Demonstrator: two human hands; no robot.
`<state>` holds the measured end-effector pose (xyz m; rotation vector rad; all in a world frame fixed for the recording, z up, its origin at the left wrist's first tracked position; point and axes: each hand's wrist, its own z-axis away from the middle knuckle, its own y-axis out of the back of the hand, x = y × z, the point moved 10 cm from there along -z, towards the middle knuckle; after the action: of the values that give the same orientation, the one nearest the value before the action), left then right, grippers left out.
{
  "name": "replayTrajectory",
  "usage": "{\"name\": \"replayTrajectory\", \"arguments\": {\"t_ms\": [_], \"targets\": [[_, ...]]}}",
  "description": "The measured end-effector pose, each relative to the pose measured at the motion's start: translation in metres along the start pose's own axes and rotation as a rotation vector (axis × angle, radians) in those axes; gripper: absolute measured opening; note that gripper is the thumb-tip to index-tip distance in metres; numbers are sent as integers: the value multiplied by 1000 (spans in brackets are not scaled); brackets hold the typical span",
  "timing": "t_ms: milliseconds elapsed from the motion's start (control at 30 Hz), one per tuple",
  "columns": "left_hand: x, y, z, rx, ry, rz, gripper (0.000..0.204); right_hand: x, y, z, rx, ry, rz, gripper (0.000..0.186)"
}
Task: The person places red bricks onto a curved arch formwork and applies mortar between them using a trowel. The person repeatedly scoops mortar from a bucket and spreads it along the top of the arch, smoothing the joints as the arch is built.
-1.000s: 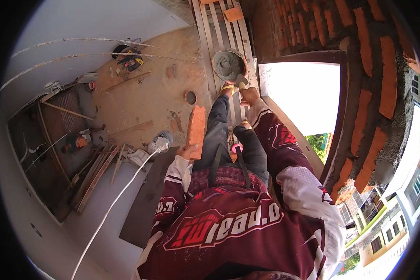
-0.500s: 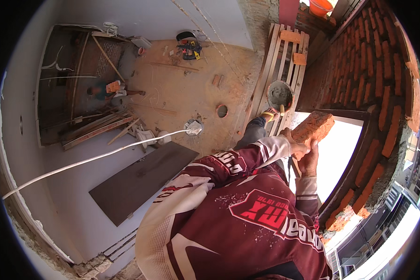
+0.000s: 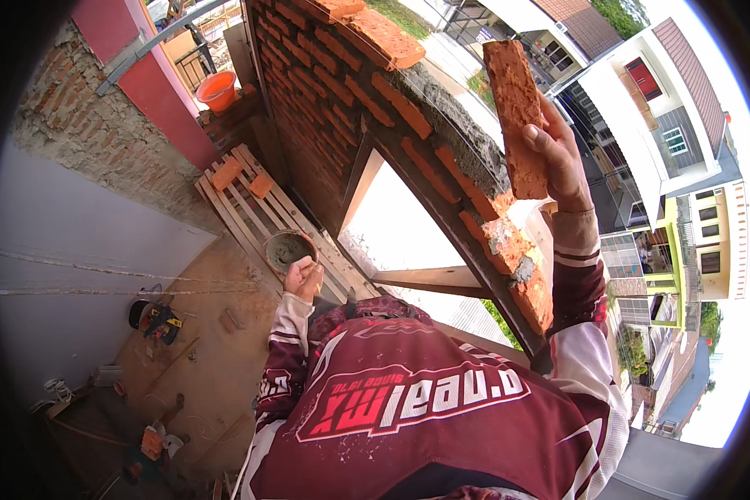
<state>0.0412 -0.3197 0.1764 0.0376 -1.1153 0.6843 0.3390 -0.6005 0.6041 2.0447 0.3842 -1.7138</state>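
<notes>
My right hand (image 3: 562,158) grips a rough orange brick (image 3: 517,117), thumb across its face, holding it up on end above the wall. Beneath it runs the top of the brick wall (image 3: 408,171), with grey mortar (image 3: 454,112) spread along part of it. Lower down on the left, my left hand (image 3: 304,279) is closed beside the rim of a bucket of grey mortar (image 3: 290,248). What its fingers hold, if anything, I cannot make out. That bucket stands on wooden planks (image 3: 333,262).
Two bricks (image 3: 227,173) lie farther along the planks. An orange bucket (image 3: 217,90) stands at the far end. A framed opening (image 3: 412,221) pierces the wall; houses (image 3: 642,108) lie beyond. On the floor far below, another person (image 3: 133,473) is near several bricks (image 3: 152,442).
My view has swung right toward the wall. The brick, earlier held by both hands, is now raised in my right hand alone. My left hand has moved to the mortar bucket.
</notes>
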Motion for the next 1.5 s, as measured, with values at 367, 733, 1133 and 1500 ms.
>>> {"name": "replayTrajectory", "arguments": {"t_ms": [367,733,1133,1500], "targets": [[-249,318,79,601,447,-437,46,79,28,-77,31,-39,922,81],[-300,352,160,602,714,-240,33,90,-5,-91,5,-42,1009,80],[-258,320,84,480,456,-210,32,104,-13,-113,19,25,1110,83],[-246,328,105,633,605,-349,36,109,-11,-112,-120,-1,999,84]]}}
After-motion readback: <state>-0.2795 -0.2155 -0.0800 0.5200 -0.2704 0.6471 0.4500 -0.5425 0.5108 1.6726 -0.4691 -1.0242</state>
